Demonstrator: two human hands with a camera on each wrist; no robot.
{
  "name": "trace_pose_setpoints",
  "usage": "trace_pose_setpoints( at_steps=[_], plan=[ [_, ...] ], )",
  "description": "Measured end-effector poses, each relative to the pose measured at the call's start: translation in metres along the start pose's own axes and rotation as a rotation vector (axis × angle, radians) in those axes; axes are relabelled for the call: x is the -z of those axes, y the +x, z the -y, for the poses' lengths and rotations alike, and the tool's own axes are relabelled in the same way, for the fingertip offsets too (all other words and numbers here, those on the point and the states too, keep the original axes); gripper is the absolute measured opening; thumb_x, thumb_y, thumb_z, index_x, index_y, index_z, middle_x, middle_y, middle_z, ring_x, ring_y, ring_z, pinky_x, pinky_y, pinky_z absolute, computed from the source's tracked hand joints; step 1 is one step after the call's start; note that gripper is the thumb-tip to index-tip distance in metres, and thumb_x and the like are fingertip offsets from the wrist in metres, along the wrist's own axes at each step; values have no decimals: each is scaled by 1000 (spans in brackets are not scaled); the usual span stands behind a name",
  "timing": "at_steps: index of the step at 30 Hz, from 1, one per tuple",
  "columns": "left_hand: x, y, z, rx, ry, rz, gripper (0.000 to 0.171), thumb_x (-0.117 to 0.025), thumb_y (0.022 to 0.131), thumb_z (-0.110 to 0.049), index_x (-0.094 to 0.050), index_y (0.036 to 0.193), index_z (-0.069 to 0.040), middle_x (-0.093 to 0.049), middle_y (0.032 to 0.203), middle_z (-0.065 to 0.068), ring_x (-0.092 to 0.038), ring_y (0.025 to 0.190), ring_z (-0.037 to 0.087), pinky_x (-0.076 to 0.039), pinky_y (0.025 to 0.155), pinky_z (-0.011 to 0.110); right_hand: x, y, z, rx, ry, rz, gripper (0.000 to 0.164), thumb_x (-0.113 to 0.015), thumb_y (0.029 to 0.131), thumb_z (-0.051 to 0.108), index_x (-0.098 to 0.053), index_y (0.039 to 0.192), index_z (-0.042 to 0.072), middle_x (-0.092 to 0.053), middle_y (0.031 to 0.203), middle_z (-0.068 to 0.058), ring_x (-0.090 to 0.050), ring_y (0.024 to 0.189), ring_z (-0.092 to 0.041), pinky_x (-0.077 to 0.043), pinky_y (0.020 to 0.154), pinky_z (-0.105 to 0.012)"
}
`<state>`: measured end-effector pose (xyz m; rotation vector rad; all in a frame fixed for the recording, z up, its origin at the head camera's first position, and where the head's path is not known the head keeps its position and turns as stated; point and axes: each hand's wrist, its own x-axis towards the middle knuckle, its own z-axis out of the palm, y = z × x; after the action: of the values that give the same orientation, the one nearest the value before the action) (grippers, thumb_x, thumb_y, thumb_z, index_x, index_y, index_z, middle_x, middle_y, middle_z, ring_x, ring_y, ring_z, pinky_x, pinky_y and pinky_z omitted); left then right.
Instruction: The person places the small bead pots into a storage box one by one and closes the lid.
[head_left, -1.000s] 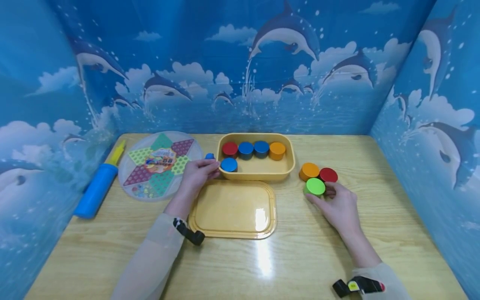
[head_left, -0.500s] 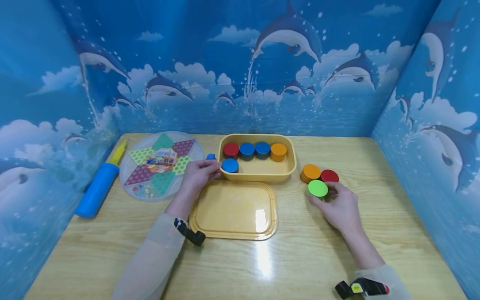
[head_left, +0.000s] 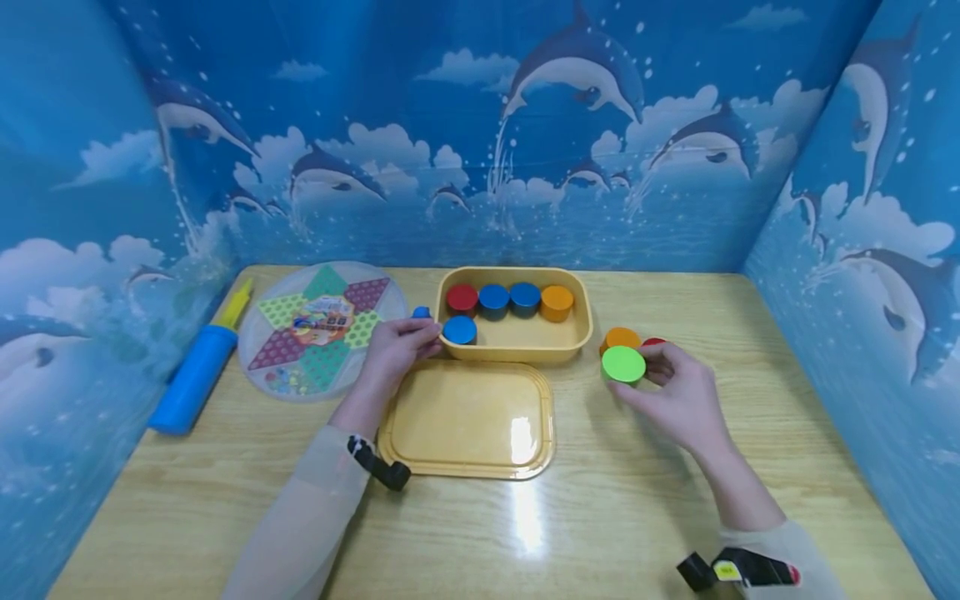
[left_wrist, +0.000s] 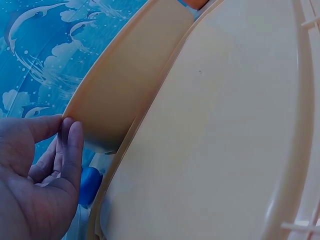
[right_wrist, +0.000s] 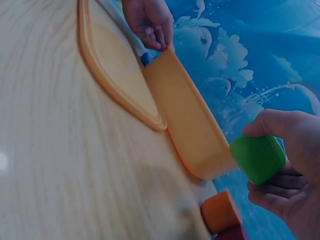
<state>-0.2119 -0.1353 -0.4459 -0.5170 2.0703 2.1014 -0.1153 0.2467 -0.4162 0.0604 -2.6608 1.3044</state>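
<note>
My left hand (head_left: 401, 346) pinches the left rim of a yellow plastic box (head_left: 517, 354). Inside the box stand several short round tubs: a red tub (head_left: 461, 298), an orange tub (head_left: 557, 302) and blue ones, such as the front blue tub (head_left: 460, 330). On the right, my right hand (head_left: 678, 396) grips a green round tub (head_left: 623, 365) between thumb and fingers. In the right wrist view, the green tub (right_wrist: 257, 157) is raised off the table, and a seam runs round it. Partly hidden behind it are another orange tub (head_left: 619, 337) and a red tub (head_left: 654, 341) on the table.
In front of the box lies its yellow lid (head_left: 465, 421). To the left are a round Chinese checkers board (head_left: 322, 367) and a blue pump (head_left: 193, 379) with a yellow end. A small blue object (head_left: 421, 312) shows behind my left hand. Dolphin-printed cloth walls (head_left: 480, 217) surround the table.
My right hand has lifted the green tub off the table and shifted it slightly up and left, covering more of the orange and red tubs. My left hand stays at the box rim.
</note>
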Motion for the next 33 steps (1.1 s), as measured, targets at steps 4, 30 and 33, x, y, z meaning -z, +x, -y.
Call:
trace_pose_setpoints(
  at_steps=[4, 30, 33],
  plan=[
    [1, 0, 0, 0, -2, 2, 28, -76, 100, -9, -72, 125, 5, -70, 119, 21, -75, 91, 20, -66, 83, 30, -2, 8, 12, 30, 12, 25, 56, -95, 82, 19, -65, 124, -3, -69, 123, -18, -68, 113, -32, -61, 98, -44],
    [1, 1, 2, -12, -37, 1, 26, -77, 99, -7, -74, 121, 5, -71, 116, 21, -76, 88, 18, -66, 82, 30, -37, 64, 52, 127, 190, 256, 59, -90, 87, 11, -63, 139, 0, -65, 135, -15, -63, 122, -32, -57, 104, -54],
    [1, 2, 2, -10, -36, 8, 26, -77, 99, -8, -74, 122, 5, -71, 117, 21, -76, 88, 19, -66, 83, 30, -42, 73, 54, 135, 183, 291, 61, -90, 88, 13, -62, 141, 1, -64, 138, -15, -62, 126, -33, -56, 107, -53]
  ],
)
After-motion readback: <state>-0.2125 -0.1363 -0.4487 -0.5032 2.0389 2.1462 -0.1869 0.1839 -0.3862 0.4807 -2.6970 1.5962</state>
